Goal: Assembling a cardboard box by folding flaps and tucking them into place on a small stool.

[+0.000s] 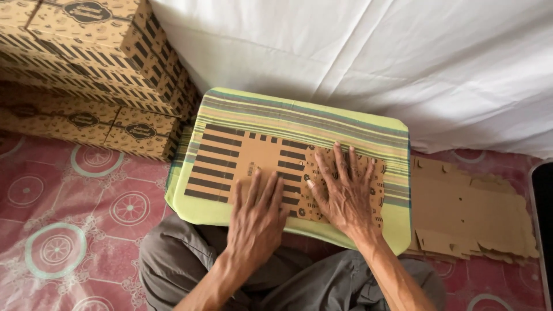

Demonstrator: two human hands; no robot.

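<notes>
A flat brown cardboard box blank (242, 154) with black printed stripes lies on a board covered with yellow-green striped cloth (299, 115), resting on my lap. My left hand (257, 214) lies flat on the blank's near middle, fingers spread. My right hand (344, 187) presses flat on the blank's right part, fingers spread toward the far edge. Neither hand grips anything.
Folded printed cardboard boxes (86, 69) are stacked at the far left. A pile of plain flat blanks (472, 210) lies on the floor to the right. White cloth (403, 52) hangs behind the board. A red patterned mat (69, 224) covers the floor.
</notes>
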